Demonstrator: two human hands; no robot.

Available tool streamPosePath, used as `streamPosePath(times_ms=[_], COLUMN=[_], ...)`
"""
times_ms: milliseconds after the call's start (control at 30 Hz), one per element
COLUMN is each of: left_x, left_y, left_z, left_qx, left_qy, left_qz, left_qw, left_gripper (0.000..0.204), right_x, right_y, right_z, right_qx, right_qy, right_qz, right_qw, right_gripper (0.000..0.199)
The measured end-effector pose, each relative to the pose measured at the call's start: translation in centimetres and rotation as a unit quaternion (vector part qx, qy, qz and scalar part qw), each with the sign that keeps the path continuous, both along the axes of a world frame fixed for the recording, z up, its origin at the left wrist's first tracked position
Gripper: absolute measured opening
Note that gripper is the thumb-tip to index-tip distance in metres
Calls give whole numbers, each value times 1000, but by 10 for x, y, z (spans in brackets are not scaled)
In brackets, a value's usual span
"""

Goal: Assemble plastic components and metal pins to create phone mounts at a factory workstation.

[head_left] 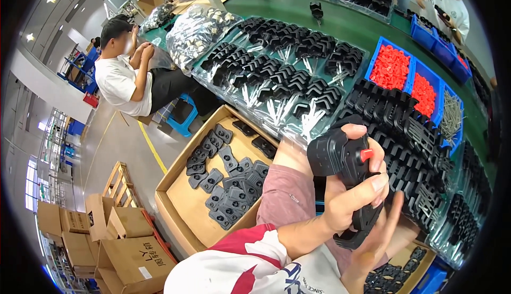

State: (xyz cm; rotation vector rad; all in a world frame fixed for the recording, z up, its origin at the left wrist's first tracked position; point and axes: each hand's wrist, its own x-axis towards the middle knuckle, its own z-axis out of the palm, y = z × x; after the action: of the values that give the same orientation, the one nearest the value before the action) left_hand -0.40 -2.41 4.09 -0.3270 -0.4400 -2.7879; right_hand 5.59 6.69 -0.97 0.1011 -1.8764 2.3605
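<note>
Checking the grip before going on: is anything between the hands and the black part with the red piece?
Nothing visible. The left hand wraps the black part directly, thumb beside its red piece; the right hand touches it from below.

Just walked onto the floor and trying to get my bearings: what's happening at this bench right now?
A seated person grips a black plastic part with a red button in the left hand, over their lap. The right hand is open just beneath it. Rows of similar black parts line the green table ahead; a cardboard box of flat black pieces sits at their left.
</note>
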Motion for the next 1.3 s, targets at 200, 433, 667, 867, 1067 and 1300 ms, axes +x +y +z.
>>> streamPosePath(times_ms=[200,433,667,867,1067,1300], left_x=[3,22,24,32,30,17], left_y=[-1,-9,-15,-18,-20,-17], left_z=[-4,-7,-6,1,-1,7], left_qx=[-88,-269,-205,-145,-262,-269], left_qy=[53,85,46,90,98,129], left_qz=[70,187,162,138,160,164], left_qw=[992,941,964,976,947,940], left_gripper=[69,70,79,71,72,78], right_x=[-16,-28,0,10,-3,-4], right_y=[-6,18,2,-3,6,0], right_z=[30,42,14,16,19,13], right_qx=[23,222,79,9,74,19], right_qy=[-22,182,49,-22,106,138], right_qz=[105,252,134,71,165,135], right_qw=[994,924,987,997,978,981], right_gripper=[105,113,126,126,126,136])
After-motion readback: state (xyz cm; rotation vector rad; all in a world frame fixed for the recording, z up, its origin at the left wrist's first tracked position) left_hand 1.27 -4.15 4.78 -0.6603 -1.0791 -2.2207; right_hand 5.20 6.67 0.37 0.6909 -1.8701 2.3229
